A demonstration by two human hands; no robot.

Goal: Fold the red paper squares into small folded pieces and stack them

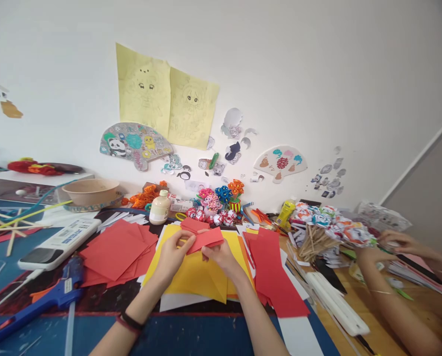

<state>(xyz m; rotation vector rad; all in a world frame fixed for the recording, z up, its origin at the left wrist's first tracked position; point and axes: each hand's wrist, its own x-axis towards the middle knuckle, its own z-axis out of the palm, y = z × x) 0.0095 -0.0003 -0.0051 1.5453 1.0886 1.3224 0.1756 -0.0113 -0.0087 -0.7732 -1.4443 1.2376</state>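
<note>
Red paper piece, folded, held up above the yellow sheets at the middle of the table. Left hand pinches its left edge, fingers curled closed on the paper. Right hand grips the lower right edge, thumb on top. Stack of red squares lies just left; red strips just right. Blue glue gun at near left. Another person's hands work at far right, beside a bundle of paper flowers on sticks.
</note>
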